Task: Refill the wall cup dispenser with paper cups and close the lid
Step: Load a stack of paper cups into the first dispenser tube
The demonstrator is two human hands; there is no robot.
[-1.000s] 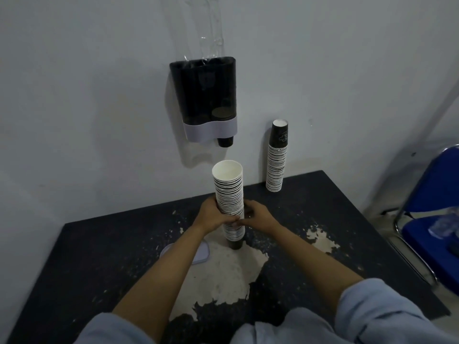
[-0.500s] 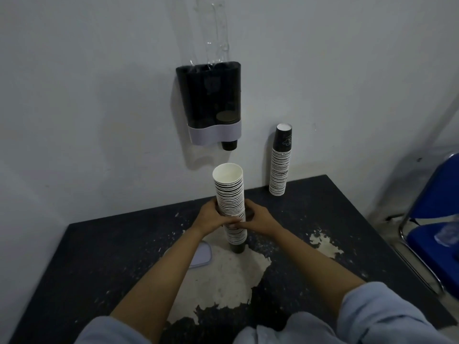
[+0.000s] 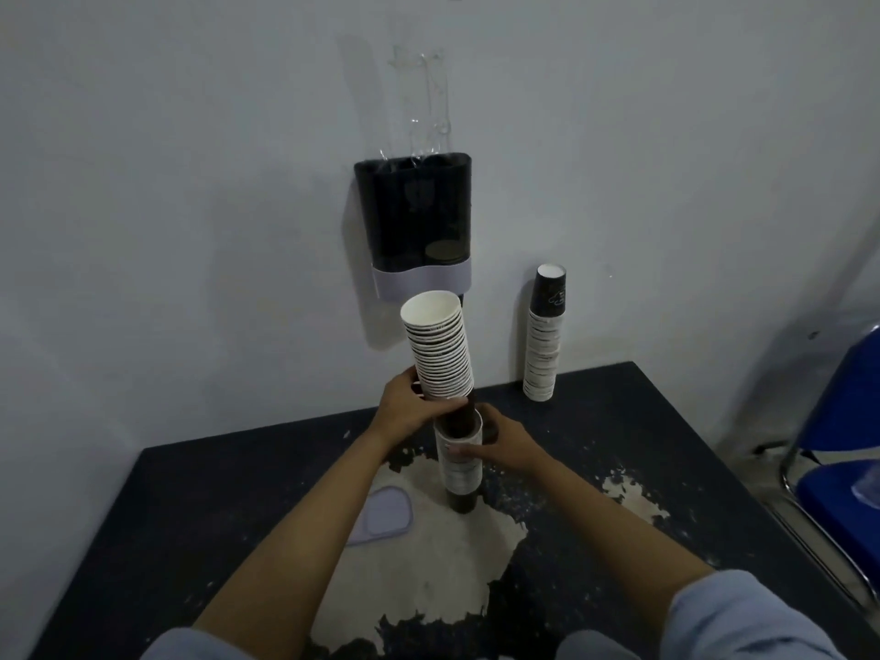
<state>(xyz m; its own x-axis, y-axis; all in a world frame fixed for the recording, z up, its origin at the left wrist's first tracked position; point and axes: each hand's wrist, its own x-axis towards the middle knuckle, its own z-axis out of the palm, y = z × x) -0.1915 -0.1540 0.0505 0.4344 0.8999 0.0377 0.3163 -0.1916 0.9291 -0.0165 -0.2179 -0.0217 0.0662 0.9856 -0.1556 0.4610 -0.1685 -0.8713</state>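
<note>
- Head view, centre of the frame: the left hand (image 3: 409,408) is wrapped around the base of an upper stack of cups (image 3: 439,346), holding it tilted slightly left, its bottom cup partly out of the stack below.
- Just beneath, the right hand (image 3: 500,444) is curled around the lower stack of cups (image 3: 460,462), which stands upright on the dark, worn bench (image 3: 190,493).
- On the wall, above the raised stack, hangs the black cup dispenser (image 3: 413,221) with a pale band along its bottom; its top is open.
- A pale lid (image 3: 385,513) lies flat on the bench, left of the lower stack.
- Right of centre, a second stack of cups (image 3: 544,333) stands upside down against the wall.
- At the right edge, a blue chair (image 3: 838,469).
</note>
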